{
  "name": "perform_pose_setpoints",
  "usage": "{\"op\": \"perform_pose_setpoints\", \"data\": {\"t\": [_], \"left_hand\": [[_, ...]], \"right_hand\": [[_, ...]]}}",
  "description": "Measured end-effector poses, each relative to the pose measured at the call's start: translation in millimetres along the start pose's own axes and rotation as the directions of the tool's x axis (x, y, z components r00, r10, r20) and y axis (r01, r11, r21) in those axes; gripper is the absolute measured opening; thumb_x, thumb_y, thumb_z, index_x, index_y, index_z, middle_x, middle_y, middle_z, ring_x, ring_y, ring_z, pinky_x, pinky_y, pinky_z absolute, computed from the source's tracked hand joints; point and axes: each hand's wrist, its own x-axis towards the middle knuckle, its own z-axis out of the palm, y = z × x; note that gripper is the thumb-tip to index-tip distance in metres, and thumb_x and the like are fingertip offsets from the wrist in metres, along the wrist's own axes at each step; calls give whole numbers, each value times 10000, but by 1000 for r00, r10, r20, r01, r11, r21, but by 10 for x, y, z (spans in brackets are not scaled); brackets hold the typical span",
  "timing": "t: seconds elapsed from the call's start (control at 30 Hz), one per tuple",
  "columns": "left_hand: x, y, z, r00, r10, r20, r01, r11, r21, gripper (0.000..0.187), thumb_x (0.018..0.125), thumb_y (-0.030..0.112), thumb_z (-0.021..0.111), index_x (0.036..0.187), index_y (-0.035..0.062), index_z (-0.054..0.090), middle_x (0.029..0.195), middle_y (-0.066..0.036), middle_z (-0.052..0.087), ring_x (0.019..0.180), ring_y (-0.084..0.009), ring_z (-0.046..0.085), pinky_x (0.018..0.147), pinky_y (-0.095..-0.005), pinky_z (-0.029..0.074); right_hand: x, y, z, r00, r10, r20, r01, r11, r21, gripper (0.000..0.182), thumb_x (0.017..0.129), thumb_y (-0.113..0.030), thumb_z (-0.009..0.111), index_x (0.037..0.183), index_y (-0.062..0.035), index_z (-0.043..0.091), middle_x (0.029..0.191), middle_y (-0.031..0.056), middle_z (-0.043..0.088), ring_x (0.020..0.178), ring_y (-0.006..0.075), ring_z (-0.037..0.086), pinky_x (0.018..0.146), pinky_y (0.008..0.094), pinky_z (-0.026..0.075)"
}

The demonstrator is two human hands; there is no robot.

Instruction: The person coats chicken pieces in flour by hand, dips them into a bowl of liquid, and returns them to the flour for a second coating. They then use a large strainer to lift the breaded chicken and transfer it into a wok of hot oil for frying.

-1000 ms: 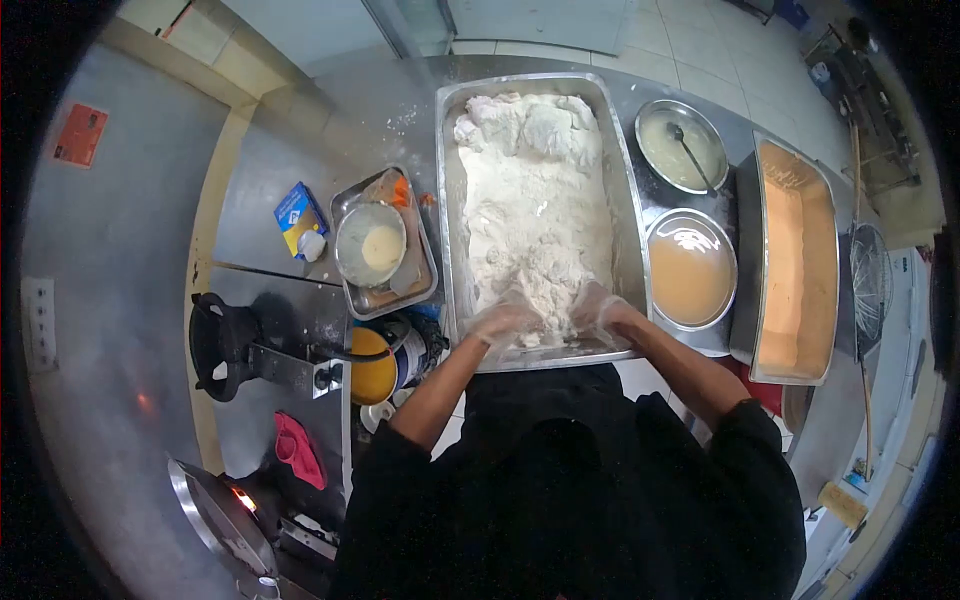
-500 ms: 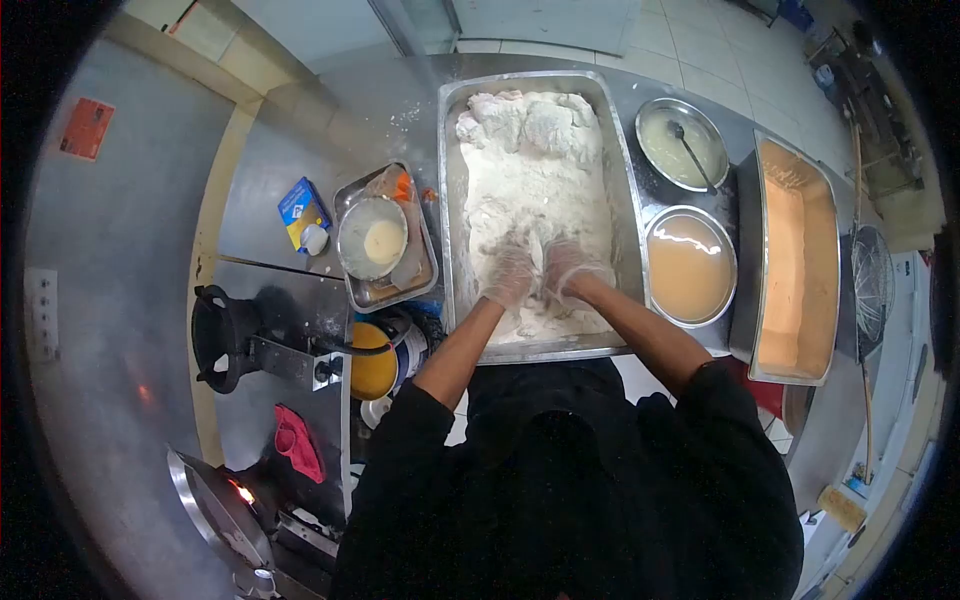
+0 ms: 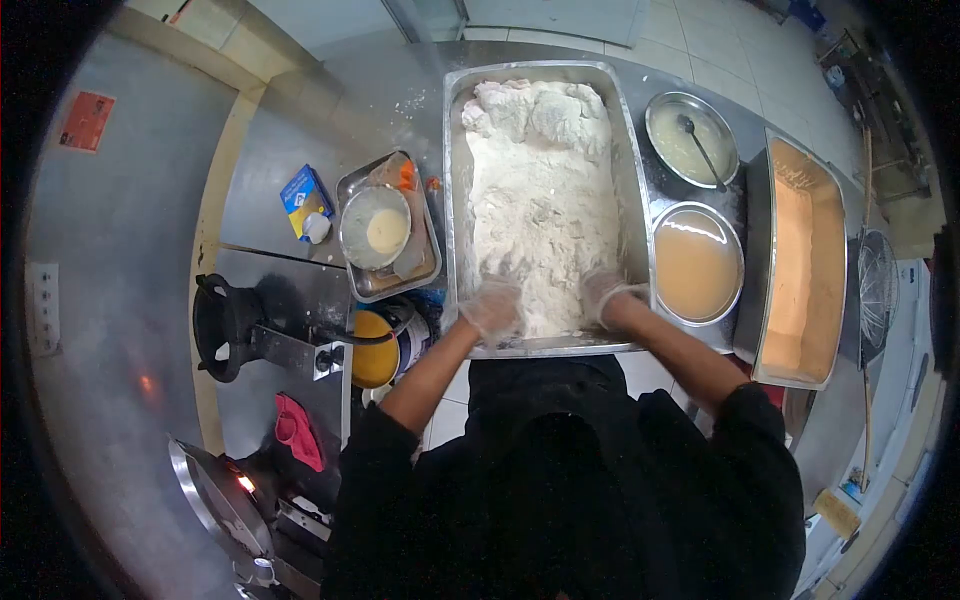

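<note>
A deep metal tray [image 3: 632,180] holds loose white flour [image 3: 545,210], with flour-coated lumps [image 3: 540,112] heaped at its far end. Both my hands wear clear plastic gloves and touch the flour near the tray's close edge. My left hand [image 3: 495,306] is at the left side, its fingers dipping into the flour. On the right, by the tray wall, my right hand [image 3: 606,292] also has its fingers down in the flour. Flour and blur hide the fingertips of both, so I cannot make out how far the fingers are closed or whether they hold anything.
Right of the tray stand a bowl of pale liquid with a ladle [image 3: 705,150], a bowl of tan liquid [image 3: 697,265] and a long deep pan [image 3: 808,270]. To the left are a small tray with a bowl [image 3: 375,228], a yellow-blue box [image 3: 303,203] and a burner [image 3: 225,328].
My hands have moved apart from the middle of the flour, the left one leftward and the right one rightward, both slightly nearer to me. The view has shifted a little.
</note>
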Motion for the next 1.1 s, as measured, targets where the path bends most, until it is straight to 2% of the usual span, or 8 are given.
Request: {"op": "perform_pose_setpoints", "data": {"t": [0.17, 0.5, 0.6, 0.7, 0.8, 0.83, 1.0, 1.1], "left_hand": [[464, -371, 973, 881, 186, -435, -233, 971, -56, 202, 710, 220, 543, 702, 27, 604, 703, -150, 565, 759, -280, 540, 772, -368, 411], [665, -566, 242, 983, -30, -183, 30, 1000, -4, 263, 669, 243, 575, 748, -4, 622, 749, -139, 594, 835, -249, 552, 906, -342, 355], [984, -830, 1059, 712, 62, -700, -22, 998, 66, 308, 690, 248, 565, 788, -42, 600, 784, -160, 588, 847, -250, 550, 919, -341, 340], [640, -569, 440, 970, 16, -243, -133, 872, -471, 455, 735, 340, 553, 1005, -25, 535, 846, -123, 580, 793, -217, 548, 915, -338, 338], [251, -382, -116, 979, 122, -165, -155, 967, -202, 541, 715, 411, 594, 1058, 0, 520, 778, -116, 579, 770, -217, 547, 819, -318, 392], [188, -365, -147, 970, 104, -221, -155, 961, -229, 527, 709, 412, 602, 1034, 3, 530, 761, -119, 575, 759, -225, 544, 795, -324, 403], [383, -472, 539, 919, -47, -391, 22, 997, -68, 390, 765, 356, 558, 965, 22, 572, 730, -122, 579, 759, -255, 548, 773, -353, 411], [211, -213, 74, 971, -153, 182, 166, 984, -61, 395, 802, 307, 497, 1088, 36, 529, 952, -144, 584, 924, -239, 541, 882, -334, 378]], "right_hand": [[231, 123, -75, 989, 101, 107, -142, 839, 526, 345, 582, -228, 669, 779, 49, 608, 768, 244, 594, 695, 296, 602, 610, 389, 469], [959, 557, -93, 980, -113, -162, 156, 946, 285, 393, 703, -294, 622, 960, -1, 571, 838, 161, 602, 681, 209, 533, 633, 323, 448], [1300, 447, 214, 986, -44, -163, 133, 798, 588, 417, 734, -330, 595, 1007, -17, 552, 867, 147, 613, 679, 206, 530, 658, 326, 447], [1058, 165, 37, 953, -190, -236, 287, 813, 506, 357, 742, -321, 603, 945, -27, 586, 881, 102, 618, 704, 202, 544, 671, 339, 447], [446, 156, -905, 932, -361, -46, 284, 644, 710, 445, 735, -371, 582, 1037, -44, 557, 973, 128, 592, 898, 228, 560, 800, 357, 435], [757, 381, -468, 843, -326, -429, 538, 497, 681, 324, 739, -251, 595, 992, -49, 581, 849, 148, 617, 748, 219, 588, 682, 341, 464], [938, 358, -495, 1000, -18, 16, 14, 984, 176, 378, 796, -345, 493, 983, -25, 572, 875, 170, 604, 792, 284, 580, 730, 361, 456], [858, 214, 74, 943, -313, -117, 315, 949, 2, 467, 779, -442, 476, 985, -33, 569, 897, 168, 602, 802, 273, 583, 738, 355, 458]]}}
